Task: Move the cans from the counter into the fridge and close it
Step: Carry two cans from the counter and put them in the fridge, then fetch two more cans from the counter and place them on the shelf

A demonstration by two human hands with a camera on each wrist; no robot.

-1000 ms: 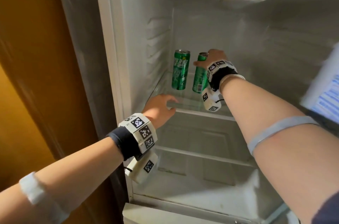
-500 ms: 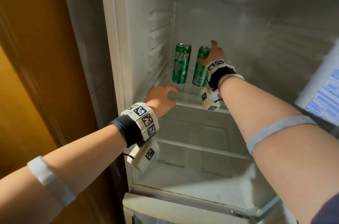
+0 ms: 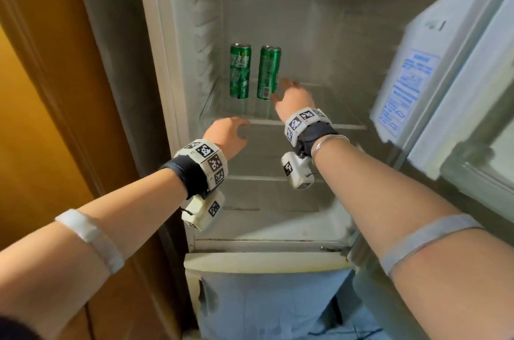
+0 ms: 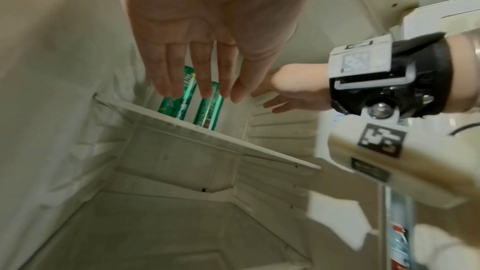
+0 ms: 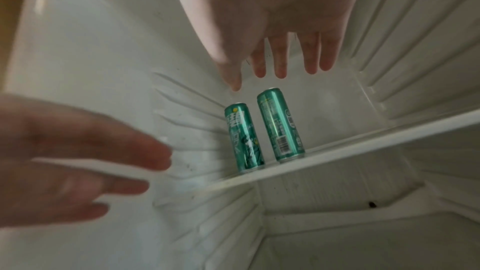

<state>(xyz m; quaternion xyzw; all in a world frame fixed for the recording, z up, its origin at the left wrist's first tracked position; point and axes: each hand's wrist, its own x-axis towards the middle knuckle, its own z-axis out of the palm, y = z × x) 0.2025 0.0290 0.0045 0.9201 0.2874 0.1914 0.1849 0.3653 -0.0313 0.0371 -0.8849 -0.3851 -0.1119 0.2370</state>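
Green slim cans, two of them, stand upright side by side on the fridge's upper glass shelf (image 3: pixel 306 124), toward its left rear. Left can (image 3: pixel 240 71) shows large pale lettering w/ a yellow spot near the top; right can (image 3: pixel 268 73) shows small print and a barcode low on its side. Both tops look closed, silver rims. They're just beside each other, a narrow gap between, not touching.

Fridge (image 3: pixel 178 61) interior is white plastic, ribbed side walls. Upper shelf holds only the 2 cans. Door (image 3: pixel 434 66) stands open at right w/ a blue-printed label on its inner face.

Right hand (image 3: pixel 292 101) is released, fingers straight and spread, holding nothing, just right of and in front of the right can; contact can't be told. Left hand (image 3: pixel 225 136) is also slack, fingers loosely extended, grasping nothing, near the shelf's front edge, apart from the cans.
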